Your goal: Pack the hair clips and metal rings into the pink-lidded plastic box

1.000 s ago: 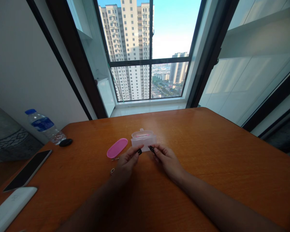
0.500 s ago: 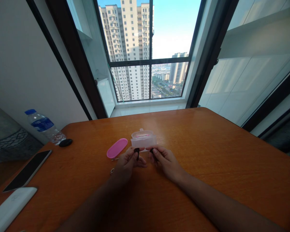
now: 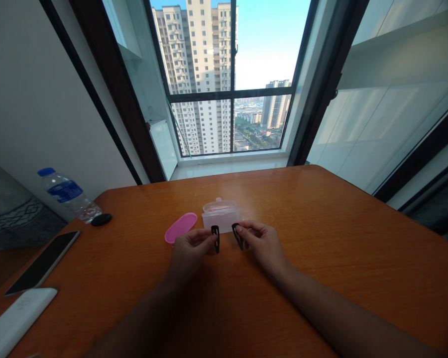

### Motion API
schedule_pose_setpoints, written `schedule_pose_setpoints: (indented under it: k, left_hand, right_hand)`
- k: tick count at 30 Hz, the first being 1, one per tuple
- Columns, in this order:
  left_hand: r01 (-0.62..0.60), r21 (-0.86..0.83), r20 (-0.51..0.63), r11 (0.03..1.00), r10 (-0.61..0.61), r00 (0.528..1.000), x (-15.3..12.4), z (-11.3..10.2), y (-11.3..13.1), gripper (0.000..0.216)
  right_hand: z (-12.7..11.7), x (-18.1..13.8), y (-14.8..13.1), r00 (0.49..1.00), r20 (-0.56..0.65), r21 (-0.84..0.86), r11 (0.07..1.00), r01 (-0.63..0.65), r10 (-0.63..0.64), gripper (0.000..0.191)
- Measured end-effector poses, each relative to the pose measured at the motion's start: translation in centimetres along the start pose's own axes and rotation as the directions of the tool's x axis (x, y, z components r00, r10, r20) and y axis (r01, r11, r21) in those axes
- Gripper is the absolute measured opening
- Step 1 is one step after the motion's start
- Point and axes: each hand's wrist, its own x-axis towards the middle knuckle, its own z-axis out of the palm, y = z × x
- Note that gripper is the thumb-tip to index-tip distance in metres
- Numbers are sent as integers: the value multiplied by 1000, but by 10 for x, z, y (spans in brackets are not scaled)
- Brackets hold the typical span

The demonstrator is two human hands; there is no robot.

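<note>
Between the thumb and fingers of my left hand (image 3: 192, 248) is a black hair clip (image 3: 217, 239), held upright. My right hand (image 3: 263, 244) pinches a second black hair clip (image 3: 238, 236), which tilts with its lower end to the right. A small gap separates the two clips. Just beyond them stands a translucent plastic box (image 3: 221, 221) with its lid raised at the back; pinkish contents show faintly. Left of the box, near my left fingers, lies a pink oval lid or tray (image 3: 181, 228) on the table.
On the wooden table's (image 3: 321, 219) left side lie a phone (image 3: 43, 263), a white oblong device (image 3: 20, 320) and a black round object (image 3: 101, 220). A water bottle (image 3: 70, 195) with a blue cap leans by the left edge. A window rises beyond the far edge.
Both hands have turned so that the two hair clips show at full length, upright. The fingers that nearly touched are now farther apart. My left hand now covers the small rings on the table.
</note>
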Motion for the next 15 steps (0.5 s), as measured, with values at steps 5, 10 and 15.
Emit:
schedule_pose_setpoints:
  k: [5,10,15]
  left_hand:
    - [50,25,-21,998,-49,999,-2,0,2,38]
    - [38,66,-8,997,-37,999,-5,0,4,36]
    - [9,109,82,994,-18,996,-8,1,2,33]
  right_hand:
    - [-1,3,3,997,-21,20,997,-71,71,41]
    - [2,2,1,996,0,66,994,-86,86,37]
    - [5,-1,4,994,87,32,997,-65,62,36]
